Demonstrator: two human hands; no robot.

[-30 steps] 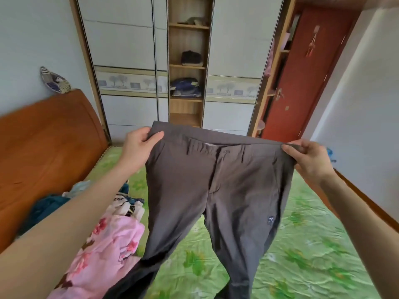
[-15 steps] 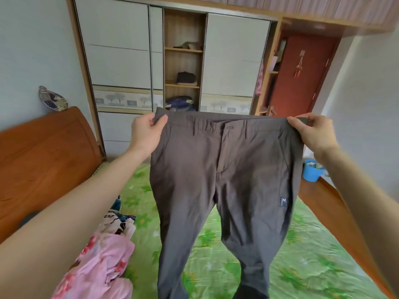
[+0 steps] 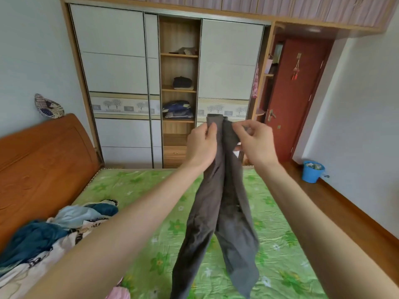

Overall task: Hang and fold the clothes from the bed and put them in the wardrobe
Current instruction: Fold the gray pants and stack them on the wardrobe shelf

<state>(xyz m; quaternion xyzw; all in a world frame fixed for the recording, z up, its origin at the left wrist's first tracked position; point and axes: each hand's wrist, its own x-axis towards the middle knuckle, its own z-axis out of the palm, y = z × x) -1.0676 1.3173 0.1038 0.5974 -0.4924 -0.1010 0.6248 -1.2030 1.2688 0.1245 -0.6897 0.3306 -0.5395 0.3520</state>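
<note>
Folding step: the trousers (image 3: 218,201), spread wide at the waistband half a second earlier, were now doubled lengthwise, so folding had begun.
Left hand (image 3: 201,145): fingers curled, pinching the waistband's left half.
Right hand (image 3: 254,141): thumb and fingers pinching the other half, just beside.
Trousers: hanging over the bed (image 3: 280,244) near its foot edge.
Wardrobe (image 3: 179,87): well apart, open shelves.
</note>
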